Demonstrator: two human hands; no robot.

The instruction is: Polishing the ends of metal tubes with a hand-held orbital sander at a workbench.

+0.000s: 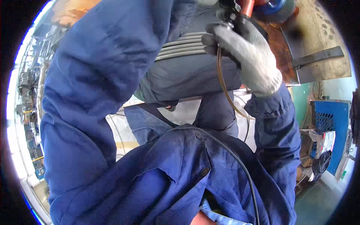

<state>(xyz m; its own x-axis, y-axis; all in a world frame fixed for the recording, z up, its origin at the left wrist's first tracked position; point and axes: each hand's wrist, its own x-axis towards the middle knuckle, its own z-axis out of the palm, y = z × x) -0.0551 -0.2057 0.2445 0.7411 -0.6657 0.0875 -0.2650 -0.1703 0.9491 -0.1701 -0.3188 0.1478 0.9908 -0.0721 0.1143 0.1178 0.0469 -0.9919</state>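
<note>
My right hand (244,53), in a whitish knit glove with dark fingertips, is at the upper right. Its fingers are closed around a dark fitting with metal parts (229,21), partly hidden by the glove. Below the fingers hangs a thin brownish translucent hose (222,76), curving down towards my right sleeve. Just beyond the hand are a red tubular part (247,8) and a blurred blue round part (271,6). My left hand is out of view; its blue sleeve (112,42) reaches up to the top edge. Several parallel grey rods or ribs (182,46) lie between the sleeve and glove.
A rusty brown metal surface (281,53) and a flat dark bar (320,57) are at the upper right. A blue perforated panel (324,118) stands at the right, near a black coiled cable (322,166). A black cord (239,160) runs over my jacket. Cluttered racks line the left.
</note>
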